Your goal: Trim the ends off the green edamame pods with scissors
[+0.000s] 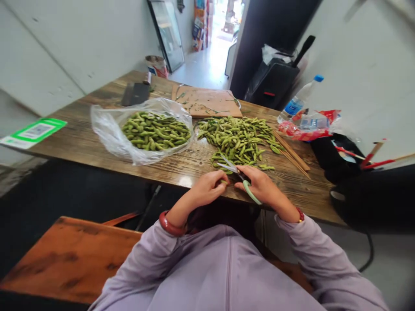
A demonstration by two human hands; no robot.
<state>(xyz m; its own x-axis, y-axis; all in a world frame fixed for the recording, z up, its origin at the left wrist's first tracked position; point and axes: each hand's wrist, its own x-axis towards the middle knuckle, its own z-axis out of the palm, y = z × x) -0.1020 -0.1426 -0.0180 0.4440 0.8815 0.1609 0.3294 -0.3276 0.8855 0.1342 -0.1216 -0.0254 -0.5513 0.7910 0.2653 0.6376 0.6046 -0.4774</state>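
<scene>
My right hand (261,185) grips a pair of scissors (249,190) with pale green handles, its blades parted and pointing up and left. Close beside it, my left hand (209,188) is closed in a pinch on a green soybean pod (223,182), mostly hidden by the fingers. Just beyond both hands spreads a loose pile of soybean pods (238,136) on the wooden table (168,172). To the left of the pile lies an opened clear plastic bag (112,136) with many more pods (155,131) inside.
Behind the pods sits a cutting board (207,101) with green scraps, and a cleaver (138,93) lies left of it. Wooden chopsticks (293,153), a water bottle (300,101) and red-and-clear packaging (311,125) are at right. A green-framed code card (35,131) lies far left.
</scene>
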